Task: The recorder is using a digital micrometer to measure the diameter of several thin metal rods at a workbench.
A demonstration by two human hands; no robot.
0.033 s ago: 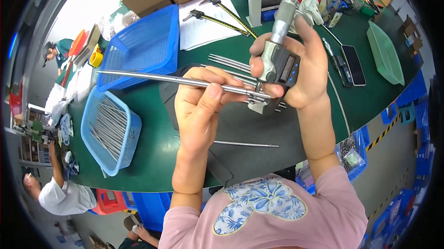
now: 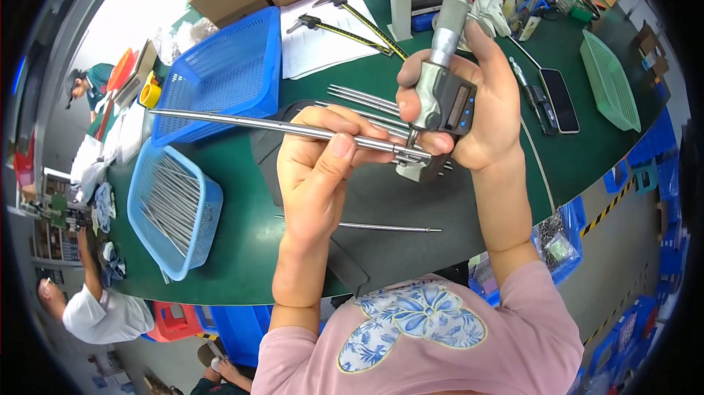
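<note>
My left hand [image 2: 317, 167] pinches a long, thin metal rod [image 2: 271, 125], its far end reaching out to the left over the blue baskets. In my right hand [image 2: 488, 112] is a digital micrometer [image 2: 446, 94], thimble upward, its frame curving round the rod's stepped right end. Whether both measuring faces touch the rod I cannot tell. Behind my hands several more metal rods [image 2: 359, 96] lie side by side, partly hidden. One single rod [image 2: 389, 228] rests on the black mat [image 2: 411, 255] nearer to me.
A light blue basket [image 2: 207, 230] full of rods stands left, with a larger blue basket [image 2: 275, 65] behind it. Two calipers [image 2: 359, 24] lie on papers. To the right are a second micrometer [image 2: 539, 105], a phone [image 2: 560, 101] and a green basket [image 2: 612, 87]. Other people sit at left.
The view has shifted very slightly. The micrometer has turned a little in my right hand, its display now angled differently; both hands keep their holds.
</note>
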